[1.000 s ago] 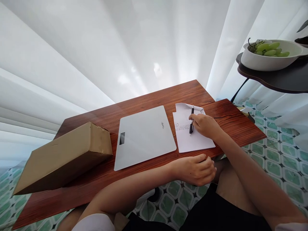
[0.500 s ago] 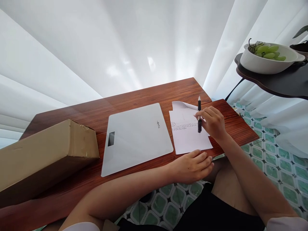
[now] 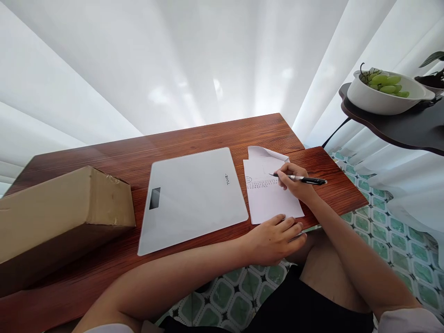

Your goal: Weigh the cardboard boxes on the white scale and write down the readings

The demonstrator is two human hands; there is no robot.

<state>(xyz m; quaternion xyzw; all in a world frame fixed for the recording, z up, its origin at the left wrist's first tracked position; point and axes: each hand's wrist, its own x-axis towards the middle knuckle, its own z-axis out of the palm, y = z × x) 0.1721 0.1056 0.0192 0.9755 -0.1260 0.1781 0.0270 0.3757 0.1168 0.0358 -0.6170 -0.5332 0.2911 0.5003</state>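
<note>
A black pen (image 3: pixel 308 180) with a silver band lies in the grip of my right hand (image 3: pixel 294 183). Its tip points left, over the white paper (image 3: pixel 274 203), near rows of small handwritten marks; whether it touches the sheet I cannot tell. One far corner of the paper curls up. My left hand (image 3: pixel 275 239) rests at the paper's near edge, palm down, fingers stretched out and a little apart. Left of the paper a flat white scale (image 3: pixel 197 199) with a dark display lies on the wooden table (image 3: pixel 194 137).
A long cardboard box (image 3: pixel 52 217) stands on the table's left side. At the upper right, a dark shelf (image 3: pixel 385 125) carries a white bowl (image 3: pixel 374 99) of green grapes (image 3: pixel 386 83). White curtains (image 3: pixel 208 60) hang behind the table. Green tiles (image 3: pixel 224 296) cover the floor.
The pen has turned from upright, tip pointing away, to lying with its tip leftward over the paper. My right hand has moved slightly left and down. My left hand stays at the paper's edge.
</note>
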